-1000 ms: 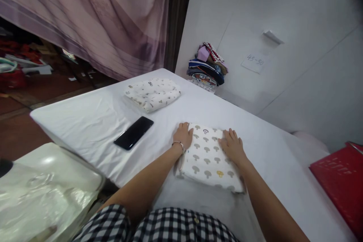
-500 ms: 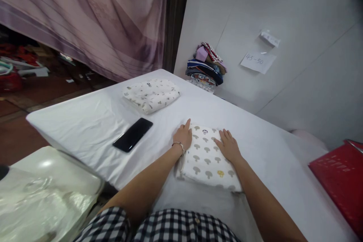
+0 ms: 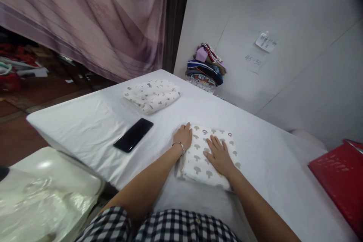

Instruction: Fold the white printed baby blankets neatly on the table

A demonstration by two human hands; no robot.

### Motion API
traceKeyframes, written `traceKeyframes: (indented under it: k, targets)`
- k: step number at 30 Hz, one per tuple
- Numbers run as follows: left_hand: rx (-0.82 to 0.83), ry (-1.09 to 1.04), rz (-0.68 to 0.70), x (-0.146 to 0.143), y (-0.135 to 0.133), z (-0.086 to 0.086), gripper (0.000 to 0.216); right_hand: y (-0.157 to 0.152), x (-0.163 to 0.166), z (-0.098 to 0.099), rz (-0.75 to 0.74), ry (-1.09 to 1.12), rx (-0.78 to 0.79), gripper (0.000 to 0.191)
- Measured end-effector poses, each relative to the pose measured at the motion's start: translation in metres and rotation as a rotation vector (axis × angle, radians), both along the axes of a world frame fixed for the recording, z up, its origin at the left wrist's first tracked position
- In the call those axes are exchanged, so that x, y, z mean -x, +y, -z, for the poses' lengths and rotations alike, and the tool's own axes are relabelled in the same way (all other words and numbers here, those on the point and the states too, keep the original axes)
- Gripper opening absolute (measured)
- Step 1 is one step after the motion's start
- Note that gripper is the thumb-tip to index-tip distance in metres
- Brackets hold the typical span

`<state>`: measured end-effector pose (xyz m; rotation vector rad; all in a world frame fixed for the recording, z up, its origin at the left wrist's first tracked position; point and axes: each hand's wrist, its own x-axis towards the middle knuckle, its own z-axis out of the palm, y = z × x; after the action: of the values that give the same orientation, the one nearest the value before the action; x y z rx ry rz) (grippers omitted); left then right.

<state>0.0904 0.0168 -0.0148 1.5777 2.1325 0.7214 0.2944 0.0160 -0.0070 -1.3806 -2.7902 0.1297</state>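
Observation:
A folded white cloth (image 3: 198,155) printed with grey mushrooms lies on the white-covered table (image 3: 85,121) in front of me. My left hand (image 3: 183,136), with a bracelet at the wrist, rests at the cloth's far left corner, fingers loosely curled against its edge. My right hand (image 3: 217,155) lies flat on the middle of the cloth, fingers stretched out. Neither hand holds anything.
A second folded printed cloth (image 3: 151,94) lies farther back on the table. A black phone (image 3: 133,134) lies to the left. A pile of coloured clothes (image 3: 206,66) is stacked by the wall. A red object (image 3: 340,174) sits at right, a shiny plastic bag (image 3: 42,196) at lower left.
My right hand has slid left from the cloth's right edge onto its middle. My left hand has stayed at the far left corner, with its raised finger lowered.

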Motion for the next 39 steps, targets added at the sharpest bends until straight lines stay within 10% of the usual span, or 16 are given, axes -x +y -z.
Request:
traceKeyframes:
  k: [13,17,28,35,39]
  targets:
    - [-0.204,0.128,0.110,-0.008,-0.031,-0.021,0.058,-0.074,0.022,-0.027,-0.203,0.031,0.170,0.067]
    - [-0.180,0.184,0.360,-0.021,-0.056,-0.013,0.059,-0.081,0.029,-0.016,-0.204,0.039,0.120,0.066]
    - [-0.081,0.126,0.365,-0.016,-0.057,0.002,0.062,-0.088,0.002,-0.031,-0.215,0.079,0.252,0.064]
    - [-0.130,-0.016,0.315,-0.013,-0.058,0.006,0.053,-0.065,-0.084,-0.013,0.346,0.470,0.169,0.057]
    - [-0.103,-0.116,0.148,-0.014,-0.060,0.003,0.065,-0.060,-0.109,-0.002,0.703,0.887,0.382,0.069]
